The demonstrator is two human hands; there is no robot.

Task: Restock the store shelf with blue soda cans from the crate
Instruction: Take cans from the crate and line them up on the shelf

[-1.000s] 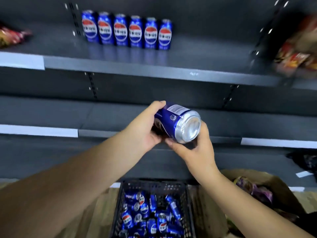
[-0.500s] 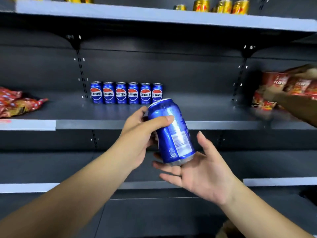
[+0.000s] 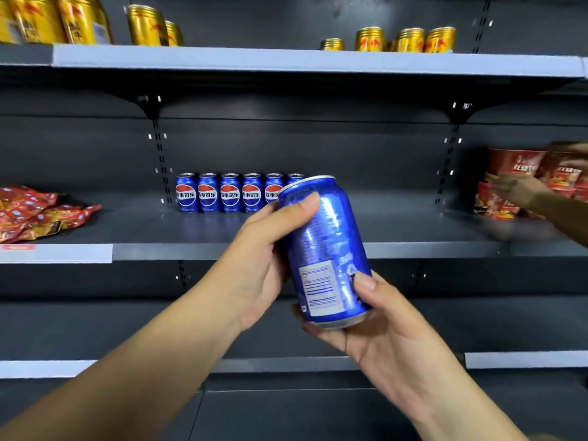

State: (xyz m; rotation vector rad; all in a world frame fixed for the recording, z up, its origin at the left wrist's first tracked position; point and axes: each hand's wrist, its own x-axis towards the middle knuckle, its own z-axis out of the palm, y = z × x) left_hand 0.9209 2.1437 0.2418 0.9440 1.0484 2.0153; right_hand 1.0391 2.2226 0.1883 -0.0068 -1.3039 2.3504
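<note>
Head view: nearest, the left hand [image 3: 264,262] wraps the upper side of a blue can [image 3: 324,249] while the right hand [image 3: 378,329] cups its base, thumb pinching the label, the can nearly upright before the shelf [image 3: 286,249]. Farther back, a row of blue cans [image 3: 229,193] already stands there, space to its right unfilled. Snack packets [image 3: 35,211] lie far left, gold cans [image 3: 407,39] above, another person's hand [image 3: 515,189] far right.
</note>
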